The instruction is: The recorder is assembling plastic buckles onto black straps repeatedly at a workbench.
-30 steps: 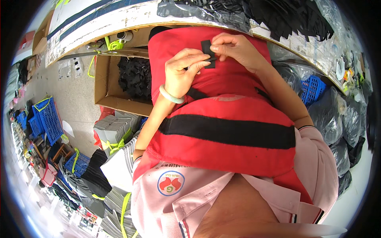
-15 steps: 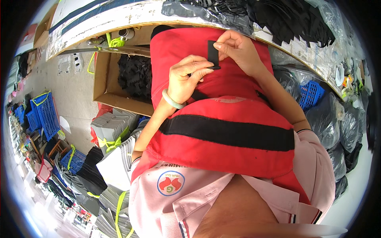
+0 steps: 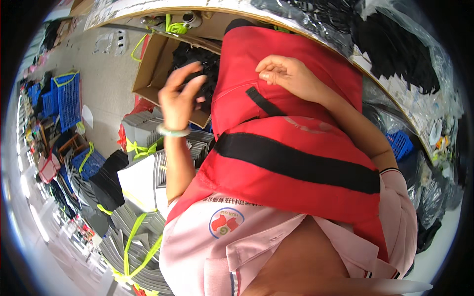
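My left hand [image 3: 178,98], with a pale bangle [image 3: 173,131] at its wrist, is raised beside a cardboard box [image 3: 149,74] of black cut pieces [image 3: 197,55]. Its thumb and fingers are apart, and nothing shows between them. Over the red apron [image 3: 237,59] on my lap hovers my right hand [image 3: 291,78], fingers loosely bent and no item visible in them. A short black strip [image 3: 264,102] lies slantwise on the apron, just below the right hand.
A worktable [image 3: 227,6] curves across the top, bearing black strips [image 3: 395,49] and clear plastic. Grey stacks [image 3: 143,121] tied with yellow-green bands stand at the left. Blue crates [image 3: 66,101] are farther left; a blue basket [image 3: 399,144] and plastic bags [image 3: 429,192] lie right.
The black piece held between both hands is no longer in them. My left hand has moved left to the box and spread its fingers. My right hand stays over the apron. The view has shifted.
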Demonstrator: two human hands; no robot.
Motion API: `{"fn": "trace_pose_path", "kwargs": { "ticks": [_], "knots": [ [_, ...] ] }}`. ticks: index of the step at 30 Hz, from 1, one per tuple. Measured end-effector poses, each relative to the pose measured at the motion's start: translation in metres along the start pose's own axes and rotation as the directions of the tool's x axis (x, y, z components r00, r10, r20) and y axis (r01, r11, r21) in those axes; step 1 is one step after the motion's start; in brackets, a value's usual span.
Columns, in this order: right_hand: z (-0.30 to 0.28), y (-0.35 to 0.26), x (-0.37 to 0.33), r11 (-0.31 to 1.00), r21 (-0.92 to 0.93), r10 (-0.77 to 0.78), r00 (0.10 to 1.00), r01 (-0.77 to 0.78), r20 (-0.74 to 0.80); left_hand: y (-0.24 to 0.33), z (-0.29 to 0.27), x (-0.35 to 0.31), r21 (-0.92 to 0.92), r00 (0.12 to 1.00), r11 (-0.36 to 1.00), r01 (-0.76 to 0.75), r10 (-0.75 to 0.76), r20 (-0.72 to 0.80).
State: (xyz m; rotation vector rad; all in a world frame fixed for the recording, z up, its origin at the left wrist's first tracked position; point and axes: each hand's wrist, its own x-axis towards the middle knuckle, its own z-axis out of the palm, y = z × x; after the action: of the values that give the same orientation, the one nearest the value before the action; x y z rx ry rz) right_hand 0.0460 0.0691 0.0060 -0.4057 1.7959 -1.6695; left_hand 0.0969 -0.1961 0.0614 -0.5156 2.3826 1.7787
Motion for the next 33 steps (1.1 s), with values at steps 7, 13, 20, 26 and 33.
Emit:
{"fn": "trace_pose_path", "kwargs": {
  "ticks": [7,13,20,26,33],
  "knots": [
    [0.005,-0.007,0.007,0.985,0.149,0.088,0.996,-0.091,0.027,-0.034,0.110,0.019,-0.460,0.943,0.860,-0.222,0.309,0.122],
    [-0.022,-0.013,-0.015,0.971,0.203,0.139,0.988,-0.123,-0.064,-0.042,0.095,0.037,-0.562,0.847,0.765,0.313,0.043,0.530],
    [-0.028,-0.013,-0.030,0.990,0.080,0.111,0.992,-0.116,0.061,-0.038,0.128,0.032,-0.465,0.657,0.657,0.593,-0.061,0.752],
    [-0.061,-0.014,-0.055,0.968,-0.192,0.172,0.985,-0.164,0.029,-0.037,0.143,0.038,-0.315,0.624,0.856,0.411,-0.012,0.781],
    [-0.136,-0.022,-0.077,0.701,-0.709,-0.440,0.732,-0.082,-0.520,-0.033,0.153,0.047,-0.469,0.565,0.546,0.695,-0.011,0.825]
  ]
}}
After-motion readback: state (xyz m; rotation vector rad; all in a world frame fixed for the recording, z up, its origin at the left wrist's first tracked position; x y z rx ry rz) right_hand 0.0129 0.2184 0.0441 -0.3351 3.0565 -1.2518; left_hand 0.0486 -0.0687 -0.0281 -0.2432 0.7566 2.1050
